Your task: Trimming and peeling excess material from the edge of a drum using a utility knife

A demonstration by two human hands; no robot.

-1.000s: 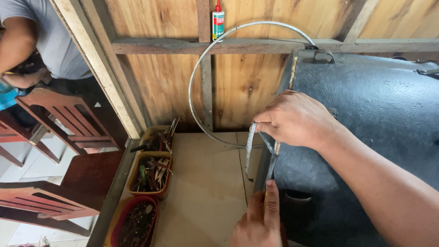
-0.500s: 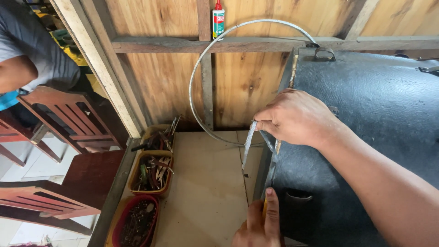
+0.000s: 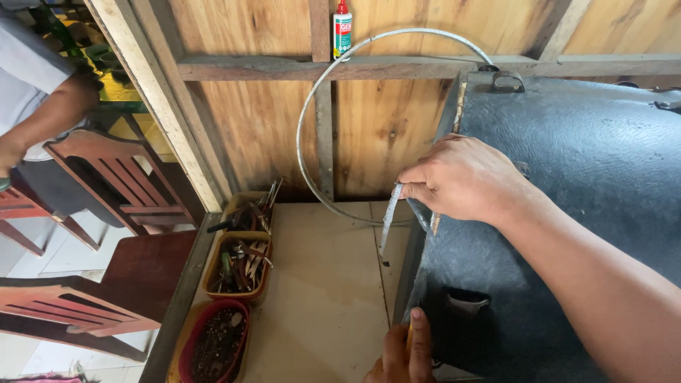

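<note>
Head view, right hand (image 3: 464, 177) pinching grey metal band (image 3: 312, 106) looped toward 12 o'clock, beside black case (image 3: 567, 177), left hand (image 3: 401, 354) at 6 o'clock, fingers closed, contents unclear, trays of tools (image 3: 237, 262) at 9 o'clock.

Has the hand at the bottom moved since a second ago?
Yes. The left hand has slid lower along the black case edge, farther from the right hand.

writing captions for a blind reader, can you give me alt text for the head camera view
A person's right hand pinches a thin metal strip that loops up against a wooden plank wall, at the edge of a large black case. Their left hand rests on the case's lower edge, with trays of small tools on the workbench.
</note>
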